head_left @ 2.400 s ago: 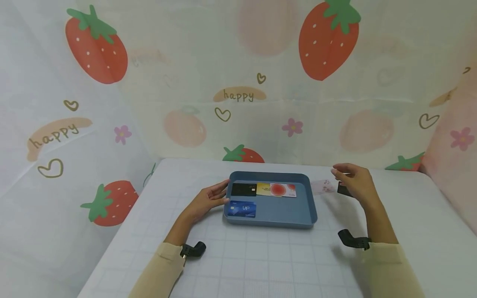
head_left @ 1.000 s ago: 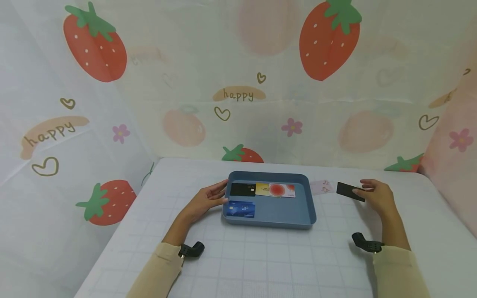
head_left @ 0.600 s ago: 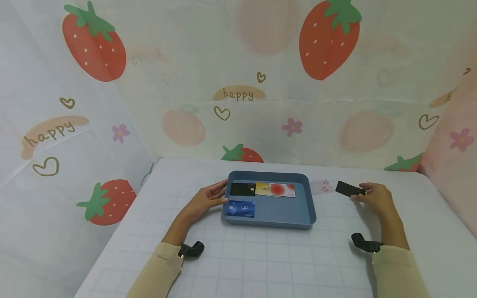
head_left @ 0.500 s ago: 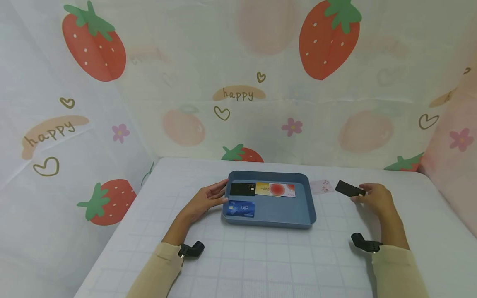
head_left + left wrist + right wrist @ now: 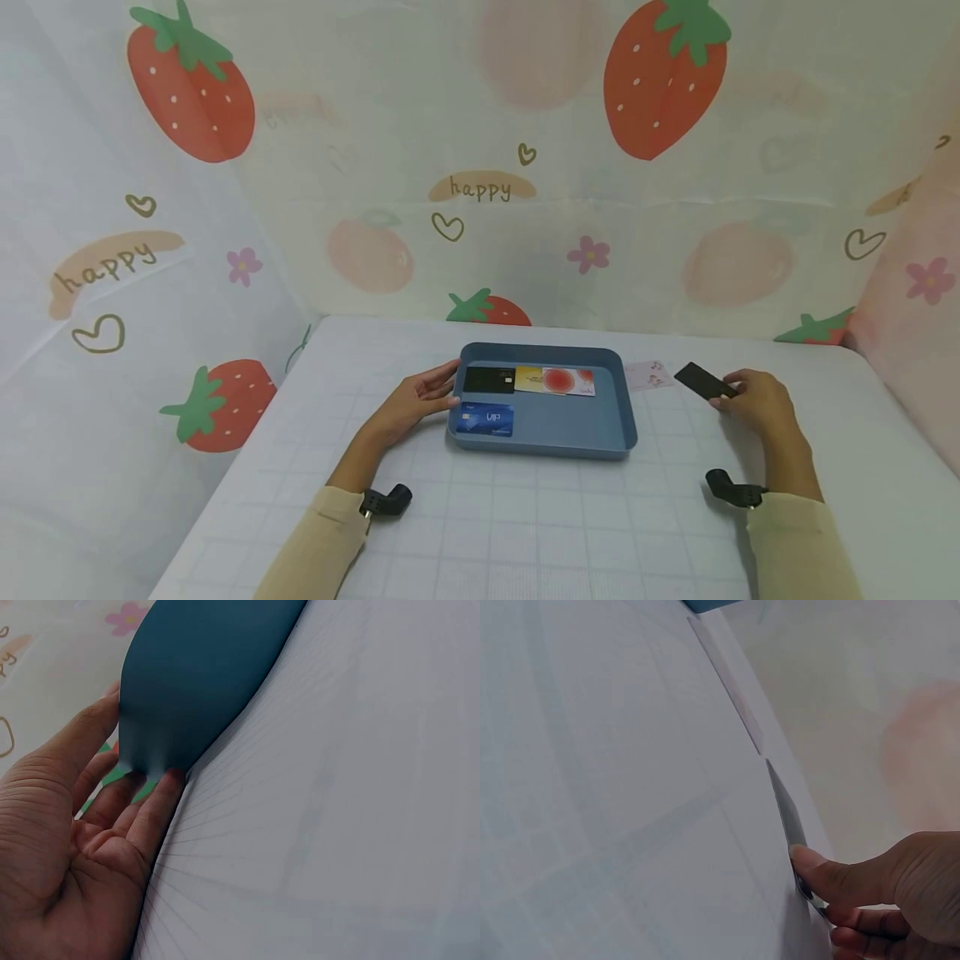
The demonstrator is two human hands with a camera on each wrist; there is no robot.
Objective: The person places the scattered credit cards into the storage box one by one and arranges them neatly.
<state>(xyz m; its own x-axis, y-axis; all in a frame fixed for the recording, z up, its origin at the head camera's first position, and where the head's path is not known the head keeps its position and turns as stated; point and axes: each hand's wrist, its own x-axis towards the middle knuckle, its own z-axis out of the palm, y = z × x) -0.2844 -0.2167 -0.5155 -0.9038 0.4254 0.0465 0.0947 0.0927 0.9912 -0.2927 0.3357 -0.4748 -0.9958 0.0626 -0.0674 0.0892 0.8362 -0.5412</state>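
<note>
My right hand (image 5: 757, 402) pinches the right end of a black card (image 5: 703, 381) between thumb and fingers, at the right of the table. In the right wrist view the thumb (image 5: 815, 862) presses on the card's face, and the card stands tilted close over the table. A pale pink, see-through card (image 5: 648, 375) lies between it and the blue tray (image 5: 577, 452). At the tray's left end rests my left hand (image 5: 411, 408), its fingers spread. The left wrist view shows its fingertips (image 5: 174, 778) against the tray's outer wall.
Inside the tray lie a black VIP card (image 5: 489, 381), a yellow card (image 5: 529, 378), a white card with a red circle (image 5: 562, 382) overlapping it, and a blue VIP card (image 5: 486, 419). A strawberry-print curtain (image 5: 480, 250) stands behind the table.
My right hand has moved right and toward me from beside the pink card, and taken hold of the black card's right end. That card has turned slightly. The left hand stays at the tray.
</note>
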